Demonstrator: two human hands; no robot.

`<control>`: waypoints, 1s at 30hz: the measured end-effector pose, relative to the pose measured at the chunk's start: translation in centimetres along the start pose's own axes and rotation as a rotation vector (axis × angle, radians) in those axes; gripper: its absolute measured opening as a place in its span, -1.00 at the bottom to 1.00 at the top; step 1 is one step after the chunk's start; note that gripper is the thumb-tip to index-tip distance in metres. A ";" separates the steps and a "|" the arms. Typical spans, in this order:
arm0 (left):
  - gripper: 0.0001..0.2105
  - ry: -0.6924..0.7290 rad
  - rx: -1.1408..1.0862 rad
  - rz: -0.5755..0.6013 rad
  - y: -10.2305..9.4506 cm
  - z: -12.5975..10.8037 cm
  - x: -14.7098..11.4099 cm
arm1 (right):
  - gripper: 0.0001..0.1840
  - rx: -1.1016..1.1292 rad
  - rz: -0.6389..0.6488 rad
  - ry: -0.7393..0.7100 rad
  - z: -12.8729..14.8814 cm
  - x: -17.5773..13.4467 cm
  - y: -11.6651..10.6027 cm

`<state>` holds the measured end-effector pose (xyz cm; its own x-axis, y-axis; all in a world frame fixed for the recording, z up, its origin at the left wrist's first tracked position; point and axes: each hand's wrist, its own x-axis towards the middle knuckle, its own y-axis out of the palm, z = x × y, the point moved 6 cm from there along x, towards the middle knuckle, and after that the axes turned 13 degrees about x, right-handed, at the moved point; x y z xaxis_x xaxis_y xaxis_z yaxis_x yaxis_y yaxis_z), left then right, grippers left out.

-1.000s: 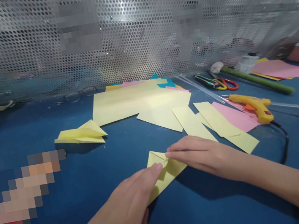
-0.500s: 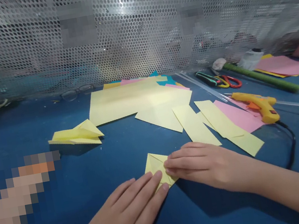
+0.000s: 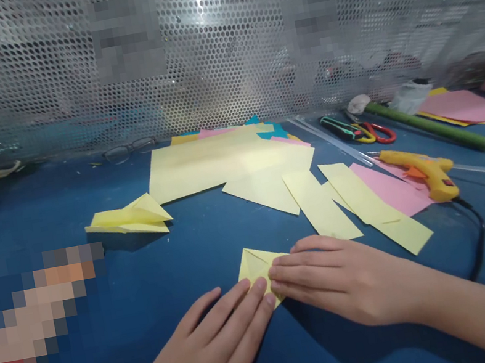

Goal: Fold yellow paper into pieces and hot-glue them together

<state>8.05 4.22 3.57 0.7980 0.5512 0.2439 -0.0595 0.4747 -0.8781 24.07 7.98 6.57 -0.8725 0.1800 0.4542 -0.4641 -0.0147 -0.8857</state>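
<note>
A small folded piece of yellow paper (image 3: 255, 263) lies on the blue table in front of me, creased into a shape with a pointed top corner. My left hand (image 3: 224, 328) rests over its lower left edge, fingers stretched out with the tips pressing on it. From the right, my right hand (image 3: 334, 278) lies across the paper's right side, its fingers straight and side by side; the thumb is hidden. Both sets of fingertips nearly meet and cover part of the folds. A folded yellow paper plane (image 3: 129, 219) sits farther left.
Large yellow sheets (image 3: 202, 166) and yellow strips (image 3: 322, 208) lie beyond my hands, with pink paper (image 3: 394, 189) beside them. At right are a yellow glue gun (image 3: 435, 172), scissors (image 3: 379, 132) and a green stem (image 3: 429, 123). A perforated metal screen (image 3: 219, 48) stands behind. Glasses (image 3: 130, 150) lie nearby.
The view has shifted slightly, moving everything a little to the right. Both hands stay on the folded paper, with the right fingers hiding slightly more of its right side.
</note>
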 end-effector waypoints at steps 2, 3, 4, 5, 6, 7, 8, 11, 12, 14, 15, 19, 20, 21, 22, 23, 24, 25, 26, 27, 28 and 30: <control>-0.41 0.000 0.010 0.004 0.0 0.0 0.0 | -0.57 0.025 0.006 0.016 0.0 0.1 0.0; -0.41 -0.001 0.010 0.008 0.0 0.0 0.0 | -0.58 0.039 0.014 0.033 -0.1 0.2 0.0; -0.40 -0.004 0.007 0.012 0.0 0.0 0.0 | -0.58 0.054 0.020 0.055 -0.2 0.2 0.1; -0.40 -0.006 0.001 0.016 0.0 0.0 0.0 | -0.59 0.068 0.021 0.078 -0.2 0.3 0.1; -0.40 -0.010 -0.010 0.020 -0.1 0.0 0.0 | -0.59 0.082 0.017 0.101 -0.3 0.3 0.1; -0.40 -0.015 -0.023 0.023 -0.1 0.0 0.0 | -0.59 0.094 0.009 0.122 -0.3 0.4 0.2; -0.40 -0.021 -0.037 0.024 -0.1 -0.1 0.0 | -0.60 0.103 -0.002 0.139 -0.3 0.4 0.2; -0.38 -0.035 -0.055 0.026 -0.1 -0.1 0.0 | -0.62 0.116 -0.022 0.150 -0.2 0.4 0.5; -0.38 -0.032 -0.043 0.024 -0.1 -0.1 0.0 | -0.63 0.116 -0.024 0.153 -0.2 0.4 0.6; -0.37 -0.014 -0.004 0.023 -0.1 -0.2 0.0 | -0.63 0.121 -0.032 0.173 -0.2 0.3 0.8; -0.38 -0.002 0.018 0.025 -0.1 -0.2 0.0 | -0.63 0.127 -0.043 0.184 -0.3 0.3 0.8; -0.39 0.020 0.072 0.048 -0.1 -0.2 -0.1 | -0.63 0.168 -0.048 0.184 -0.3 0.3 1.0; -0.39 0.020 0.082 0.057 -0.1 -0.2 -0.2 | -0.63 0.176 -0.033 0.181 -0.3 0.3 1.0; -0.38 0.017 0.090 0.066 -0.1 -0.1 -0.2 | -0.63 0.185 -0.010 0.188 -0.4 0.2 1.2; -0.38 0.012 0.095 0.075 -0.1 -0.1 -0.3 | -0.63 0.193 0.011 0.199 -0.5 0.2 1.2; -0.37 0.008 0.099 0.082 0.0 -0.1 -0.3 | -0.63 0.203 0.030 0.208 -0.6 0.2 1.3; -0.37 0.007 0.100 0.086 0.0 -0.1 -0.3 | -0.62 0.214 0.043 0.212 -0.6 0.1 1.3; -0.37 0.005 0.098 0.085 0.1 -0.1 -0.4 | -0.61 0.228 0.052 0.214 -0.6 0.1 1.3; -0.37 0.002 0.091 0.081 0.1 -0.1 -0.4 | -0.60 0.243 0.062 0.213 -0.6 0.0 1.3; -0.38 -0.001 0.082 0.073 0.2 -0.1 -0.4 | -0.58 0.256 0.075 0.212 -0.6 0.0 1.3; -0.39 -0.007 0.074 0.062 0.2 -0.1 -0.5 | -0.56 0.266 0.087 0.215 -0.6 0.0 1.3; -0.42 -0.027 0.061 0.035 0.3 -0.1 -0.5 | -0.53 0.279 0.119 0.239 -0.7 -0.1 1.5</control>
<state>7.65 4.02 3.16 0.7784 0.5862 0.2248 -0.1246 0.4952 -0.8598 23.59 8.66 5.17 -0.8776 0.3849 0.2857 -0.4145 -0.3102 -0.8556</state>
